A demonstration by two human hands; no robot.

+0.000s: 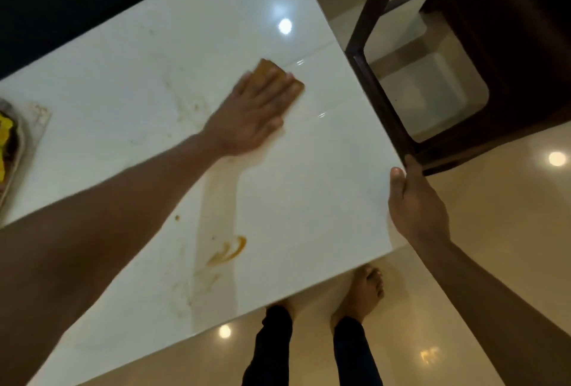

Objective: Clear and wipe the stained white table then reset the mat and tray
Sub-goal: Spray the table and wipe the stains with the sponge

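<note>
The glossy white table fills the middle of the head view. My left hand lies flat on an orange-brown sponge and presses it onto the table near the far right side. An orange smear and fainter brownish streaks mark the surface. My right hand grips the table's right edge, thumb on top. At the far left edge a tray with yellow contents rests on a pale mat; both are cut off by the frame.
A dark wooden chair stands tight against the table's right side. My bare feet stand on the shiny beige floor below the near edge. A dark area borders the table's far side.
</note>
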